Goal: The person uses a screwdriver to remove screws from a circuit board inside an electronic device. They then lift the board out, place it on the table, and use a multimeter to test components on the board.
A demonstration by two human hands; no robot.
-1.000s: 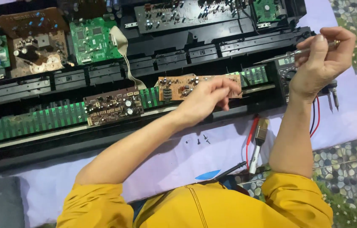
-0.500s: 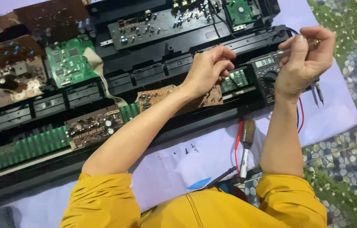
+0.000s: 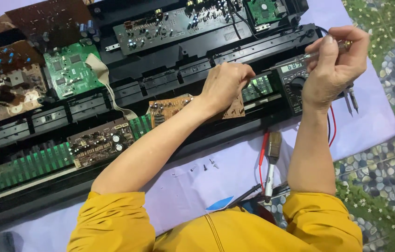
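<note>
My left hand (image 3: 225,86) lies on the right part of a brown circuit board (image 3: 171,106) in an opened black electronic keyboard (image 3: 197,60), fingers curled over the board's far edge. My right hand (image 3: 335,67) grips a thin screwdriver (image 3: 295,59) whose tip points left, just above a black multimeter (image 3: 295,84). The tip is a short way right of my left fingers.
A green circuit board (image 3: 71,70) and brown boards sit at the upper left, and another small board (image 3: 97,142) lies lower left. Loose screws (image 3: 209,163), a brush (image 3: 272,158), a red lead (image 3: 263,149) and probes (image 3: 349,100) lie on purple cloth (image 3: 370,121). Pebbled floor (image 3: 393,177) is on the right.
My left hand rose from the brown board toward the screwdriver tip, then came back down onto the board's right end. My right hand kept the screwdriver over the multimeter.
</note>
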